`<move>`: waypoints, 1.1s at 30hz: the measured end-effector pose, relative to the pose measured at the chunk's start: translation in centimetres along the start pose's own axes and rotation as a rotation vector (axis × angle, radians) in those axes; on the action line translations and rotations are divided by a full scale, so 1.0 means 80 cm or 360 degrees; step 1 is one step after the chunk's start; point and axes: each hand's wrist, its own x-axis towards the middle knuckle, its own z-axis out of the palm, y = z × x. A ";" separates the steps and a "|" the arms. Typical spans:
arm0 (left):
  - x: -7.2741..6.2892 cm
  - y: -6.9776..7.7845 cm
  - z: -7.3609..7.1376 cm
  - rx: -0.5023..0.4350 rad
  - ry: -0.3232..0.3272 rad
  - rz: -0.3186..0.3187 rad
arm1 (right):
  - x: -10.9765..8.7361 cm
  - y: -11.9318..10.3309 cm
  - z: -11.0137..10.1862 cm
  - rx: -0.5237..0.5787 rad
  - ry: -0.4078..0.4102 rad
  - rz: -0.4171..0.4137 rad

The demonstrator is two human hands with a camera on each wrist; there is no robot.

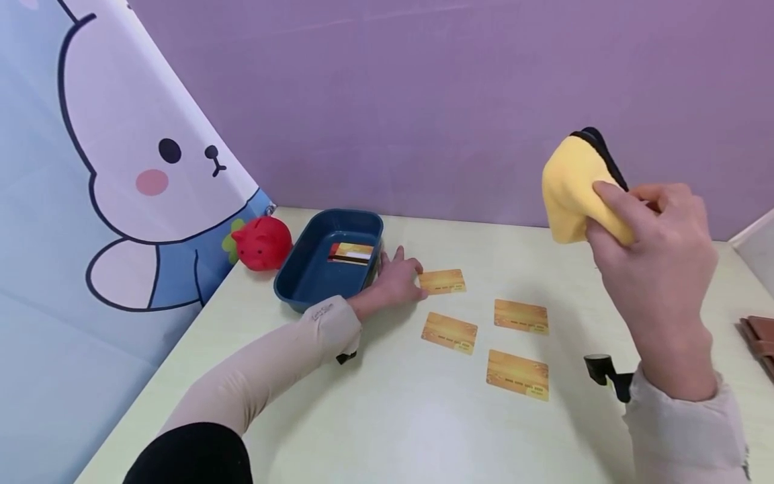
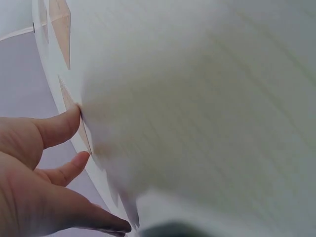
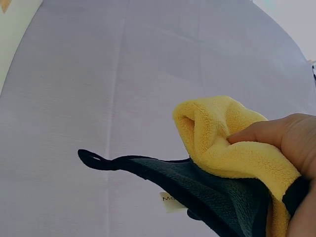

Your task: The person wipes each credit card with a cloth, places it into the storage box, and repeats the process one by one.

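My right hand (image 1: 659, 249) grips a folded microfiber cloth (image 1: 568, 188) above the table, thumb on its yellow face. Its dark grey side, black trim and hanging loop (image 3: 94, 159) show in the right wrist view. Low on the table, my left hand (image 1: 396, 279) has its fingers spread beside the tray. Thumb and fingertip are at the left end of an orange-gold bank card (image 1: 446, 281), which lies flat. Three similar cards rest nearer: one card (image 1: 450, 333) just in front, another card (image 1: 521, 316) to the right, and the nearest card (image 1: 518, 374) below that.
A dark blue tray (image 1: 290, 289) stands left of my left hand, with a striped bank card (image 1: 352, 253) inside. Beside it sits a red piggy bank (image 1: 264, 243). A brown leather item (image 1: 758, 339) lies at the right edge. A purple backdrop (image 1: 423, 121) rises behind the table.
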 end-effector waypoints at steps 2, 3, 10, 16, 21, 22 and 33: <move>0.002 0.002 -0.001 -0.0005 -0.0021 -0.0023 | 0.000 0.001 0.000 -0.0002 -0.0002 0.0006; 0.002 0.003 -0.001 -0.0004 -0.0027 -0.0029 | 0.001 0.001 0.000 -0.0004 -0.0002 0.0006; 0.006 0.003 0.000 -0.0065 -0.0059 -0.0052 | 0.001 0.002 0.001 0.0004 -0.0009 0.0023; 0.008 0.001 0.000 -0.0123 -0.0054 -0.0002 | 0.001 0.002 0.001 0.0015 -0.0010 0.0033; 0.010 0.001 -0.001 -0.0137 -0.0026 0.0046 | 0.000 0.002 0.003 0.0012 0.0001 0.0020; 0.011 0.001 -0.001 -0.0147 -0.0029 0.0051 | 0.000 0.002 0.003 0.0010 0.0003 0.0014; 0.017 -0.003 0.003 -0.0213 -0.0027 0.0046 | -0.005 0.002 0.008 0.0035 -0.0008 0.0039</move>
